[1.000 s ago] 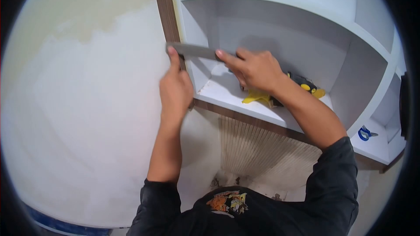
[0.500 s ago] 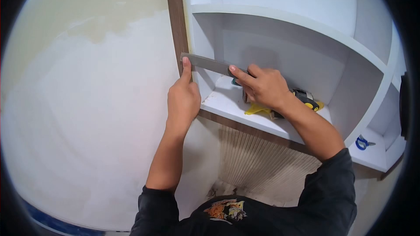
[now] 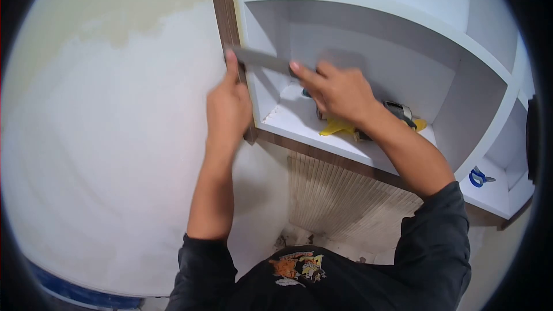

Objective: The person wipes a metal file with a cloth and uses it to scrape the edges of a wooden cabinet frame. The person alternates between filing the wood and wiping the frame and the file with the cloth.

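A flat grey metal file or blade (image 3: 262, 60) lies across the brown wood trim (image 3: 223, 6) at the left edge of the white shelf unit. My right hand (image 3: 340, 93) is closed round its right end, with the index finger stretched along it. The thumb of my left hand (image 3: 227, 106) presses on its left tip, while the other fingers curl at the trim, partly hidden. Inside the compartment behind my right hand sit a yellow cloth or bag (image 3: 339, 127) and a black and yellow tool (image 3: 400, 110), both partly covered.
Blue scissors (image 3: 478, 177) lie in the lower right compartment. A curved white shelf edge (image 3: 368, 1) runs above my hands. Ribbed panelling (image 3: 328, 190) stands below the unit, and a patchy plastered wall (image 3: 115, 138) fills the left.
Both hands and the flat metal piece have moved up and slightly left along the trim. The view has shifted a little, and the hands are now somewhat blurred.
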Demonstrator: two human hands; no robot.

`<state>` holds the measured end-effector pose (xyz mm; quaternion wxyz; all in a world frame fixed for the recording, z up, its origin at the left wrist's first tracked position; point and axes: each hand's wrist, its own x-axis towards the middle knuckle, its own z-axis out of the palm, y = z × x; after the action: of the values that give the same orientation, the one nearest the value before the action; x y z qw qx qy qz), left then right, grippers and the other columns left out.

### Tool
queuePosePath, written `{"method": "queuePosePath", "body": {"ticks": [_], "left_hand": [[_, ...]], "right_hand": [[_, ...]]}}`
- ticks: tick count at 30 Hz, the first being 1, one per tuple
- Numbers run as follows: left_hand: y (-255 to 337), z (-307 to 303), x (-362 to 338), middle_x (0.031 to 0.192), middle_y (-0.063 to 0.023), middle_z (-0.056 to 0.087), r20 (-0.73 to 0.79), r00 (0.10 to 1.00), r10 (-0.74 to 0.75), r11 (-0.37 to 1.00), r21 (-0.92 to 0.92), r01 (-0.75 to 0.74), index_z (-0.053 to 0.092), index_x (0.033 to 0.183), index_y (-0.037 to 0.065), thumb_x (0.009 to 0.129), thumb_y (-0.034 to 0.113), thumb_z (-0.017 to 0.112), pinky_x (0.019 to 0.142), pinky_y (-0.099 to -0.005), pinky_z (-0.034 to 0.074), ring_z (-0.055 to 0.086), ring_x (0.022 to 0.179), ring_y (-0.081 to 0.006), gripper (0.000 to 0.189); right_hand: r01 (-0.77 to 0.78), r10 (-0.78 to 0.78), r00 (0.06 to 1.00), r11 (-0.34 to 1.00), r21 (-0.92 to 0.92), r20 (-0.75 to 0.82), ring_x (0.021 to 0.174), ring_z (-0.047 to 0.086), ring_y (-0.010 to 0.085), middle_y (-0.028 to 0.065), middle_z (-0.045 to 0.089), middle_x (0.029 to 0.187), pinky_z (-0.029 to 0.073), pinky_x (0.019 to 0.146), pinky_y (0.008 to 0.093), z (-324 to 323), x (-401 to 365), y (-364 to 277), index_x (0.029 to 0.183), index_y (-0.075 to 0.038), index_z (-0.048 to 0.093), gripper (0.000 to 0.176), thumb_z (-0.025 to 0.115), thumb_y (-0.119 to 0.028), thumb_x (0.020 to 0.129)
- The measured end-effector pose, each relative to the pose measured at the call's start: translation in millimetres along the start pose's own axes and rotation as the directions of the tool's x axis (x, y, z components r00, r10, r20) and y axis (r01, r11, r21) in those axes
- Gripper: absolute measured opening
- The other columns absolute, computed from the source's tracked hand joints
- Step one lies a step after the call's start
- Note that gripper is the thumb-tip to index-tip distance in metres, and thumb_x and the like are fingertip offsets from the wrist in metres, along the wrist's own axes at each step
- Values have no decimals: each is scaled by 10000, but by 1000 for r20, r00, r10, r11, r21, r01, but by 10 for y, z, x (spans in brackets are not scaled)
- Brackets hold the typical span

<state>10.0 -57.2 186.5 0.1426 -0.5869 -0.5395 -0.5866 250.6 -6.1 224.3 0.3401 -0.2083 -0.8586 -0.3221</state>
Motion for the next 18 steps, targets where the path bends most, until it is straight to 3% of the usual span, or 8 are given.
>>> {"method": "queuePosePath", "body": {"ticks": [4, 5, 8, 9, 10, 12, 16, 18], "left_hand": [[87, 7, 55, 804, -324, 632, -6, 999, -45, 999, 23, 45, 442, 1522, 94, 919, 49, 496, 692, -468, 520, 650, 726, -464, 608], [237, -121, 138, 870, -335, 649, 76, 976, -203, 979, 22, 202, 476, 1492, 57, 918, 48, 438, 752, -413, 536, 689, 794, -439, 575], [172, -106, 42, 858, -333, 647, 94, 980, -175, 985, 25, 173, 468, 1499, 64, 920, 52, 449, 741, -410, 534, 683, 769, -433, 579], [-117, 65, -85, 794, -325, 624, 50, 999, -16, 1000, 27, 14, 413, 1538, 93, 917, 39, 495, 692, -457, 520, 644, 723, -463, 628], [-143, 105, -53, 794, -325, 625, 23, 1000, 0, 1000, 18, 0, 413, 1538, 93, 916, 35, 493, 698, -449, 524, 645, 725, -463, 629], [-162, 159, -94, 794, -326, 626, -11, 1000, 2, 1000, 4, -2, 413, 1538, 91, 915, 26, 488, 712, -434, 531, 646, 727, -462, 631], [152, -35, 92, 758, -317, 618, 72, 979, -193, 979, -50, 197, 429, 1520, 47, 911, 15, 482, 671, -451, 521, 636, 674, -450, 612], [-58, 107, -154, 745, -292, 624, 32, 997, -64, 996, -65, 66, 462, 1501, 61, 919, 48, 465, 660, -394, 517, 625, 634, -372, 582]], "right_hand": [[8, -9, 1000, 1000, -30, -20, 566, 588, 294, 58, 556, 779, 504, 484, 410, 18, 118, 37, 1435, -317, 554, 593, 719, -196, 879], [1, -2, 1000, 999, -43, -30, 574, 595, 286, 54, 553, 784, 502, 484, 411, 8, 212, 12, 1430, -308, 559, 599, 724, -194, 865], [28, -28, 999, 999, -27, -29, 571, 596, 286, 56, 559, 787, 501, 483, 409, 2, 123, 35, 1421, -302, 564, 558, 713, -217, 890], [32, -32, 999, 999, -22, -6, 568, 595, 285, 56, 561, 788, 498, 480, 408, 22, 91, 47, 1420, -302, 564, 551, 710, -221, 895], [40, -40, 999, 999, -17, 11, 566, 595, 285, 55, 562, 789, 496, 476, 407, 40, 13, 42, 1418, -301, 564, 543, 707, -225, 900], [38, -38, 999, 999, -26, 23, 562, 594, 280, 55, 562, 789, 494, 470, 405, 55, 39, 36, 1417, -302, 566, 542, 710, -230, 899], [17, -17, 1000, 999, -31, -1, 555, 592, 272, 53, 562, 788, 495, 463, 398, 71, 106, 34, 1420, -310, 564, 566, 727, -237, 883], [37, -37, 999, 999, -37, -4, 550, 590, 270, 53, 564, 790, 496, 464, 395, 97, 21, 58, 1424, -315, 561, 574, 730, -240, 881]]}}
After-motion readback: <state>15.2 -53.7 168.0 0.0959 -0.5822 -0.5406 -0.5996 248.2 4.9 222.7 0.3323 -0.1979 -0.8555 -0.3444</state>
